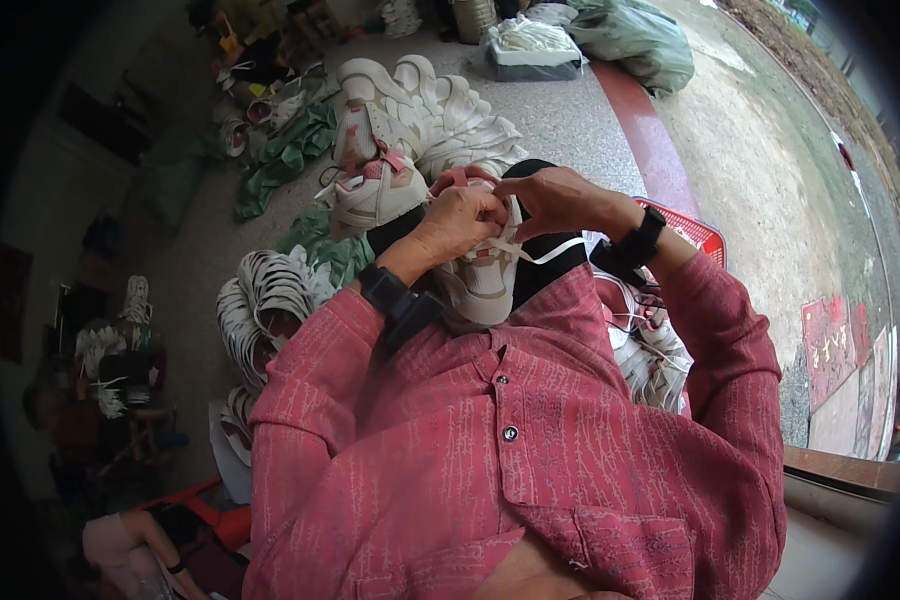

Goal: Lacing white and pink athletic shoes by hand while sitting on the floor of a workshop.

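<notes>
A white and beige sneaker (478, 292) with pink parts lies on my lap, its toe toward my body. My left hand (458, 222) is closed over its lacing, the fingers pinched at the white shoelace (550, 252). One length of that lace trails off to the right across my dark-clad thigh. On the sneaker's right side, my right hand (558, 203) grips the shoe near the lacing, its index finger and thumb bent inward. Both fingertips partly cover the eyelets, so the exact hold on the lace is hard to see.
Rows of white sneakers (440, 115) stand beyond my knees, with a pink-lined sneaker (375, 190) nearest. White shoe pieces (265, 300) are stacked at left. A red basket (705, 238) sits at right. Farther off are a box of white laces (535, 50) and green sacks (635, 45). Another person (150, 550) sits lower left.
</notes>
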`<state>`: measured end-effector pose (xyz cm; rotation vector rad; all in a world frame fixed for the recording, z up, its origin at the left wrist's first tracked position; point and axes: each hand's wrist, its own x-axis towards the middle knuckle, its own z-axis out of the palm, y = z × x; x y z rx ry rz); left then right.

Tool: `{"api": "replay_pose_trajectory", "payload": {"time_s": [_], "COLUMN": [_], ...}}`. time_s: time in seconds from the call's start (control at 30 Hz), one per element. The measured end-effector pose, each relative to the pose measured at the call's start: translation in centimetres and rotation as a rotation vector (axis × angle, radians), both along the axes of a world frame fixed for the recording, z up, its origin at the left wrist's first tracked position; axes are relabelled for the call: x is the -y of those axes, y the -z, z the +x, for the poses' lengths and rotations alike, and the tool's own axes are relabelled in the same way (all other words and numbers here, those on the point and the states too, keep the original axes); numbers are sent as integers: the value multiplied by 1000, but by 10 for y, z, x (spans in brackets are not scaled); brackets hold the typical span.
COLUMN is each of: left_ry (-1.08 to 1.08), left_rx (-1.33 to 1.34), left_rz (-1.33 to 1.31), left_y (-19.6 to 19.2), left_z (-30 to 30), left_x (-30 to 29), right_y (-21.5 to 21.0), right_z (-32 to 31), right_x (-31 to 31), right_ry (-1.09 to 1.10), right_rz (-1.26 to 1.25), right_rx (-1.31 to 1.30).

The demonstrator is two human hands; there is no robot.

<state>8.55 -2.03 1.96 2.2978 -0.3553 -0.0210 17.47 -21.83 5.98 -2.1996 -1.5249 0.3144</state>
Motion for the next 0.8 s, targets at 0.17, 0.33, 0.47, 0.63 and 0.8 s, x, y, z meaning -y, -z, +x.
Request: {"api": "replay_pose_trajectory", "payload": {"time_s": [0.17, 0.33, 0.47, 0.63, 0.8], "left_ry": [52, 21, 54, 59, 50], "left_rx": [149, 151, 224, 382, 811], "left_rz": [72, 123, 150, 213, 533], "left_y": [-3, 0, 4, -2, -37], "left_z": [-4, -1, 0, -5, -13], "left_x": [6, 5, 5, 11, -29], "right_y": [16, 34, 40, 33, 32], "right_z": [21, 28, 24, 25, 28], "right_x": [0, -1, 0, -7, 1], "right_ry": [-161, -199, -215, -248, -269], "right_rz": [15, 164, 334, 266, 285], "right_rx": [84, 88, 174, 107, 55]}}
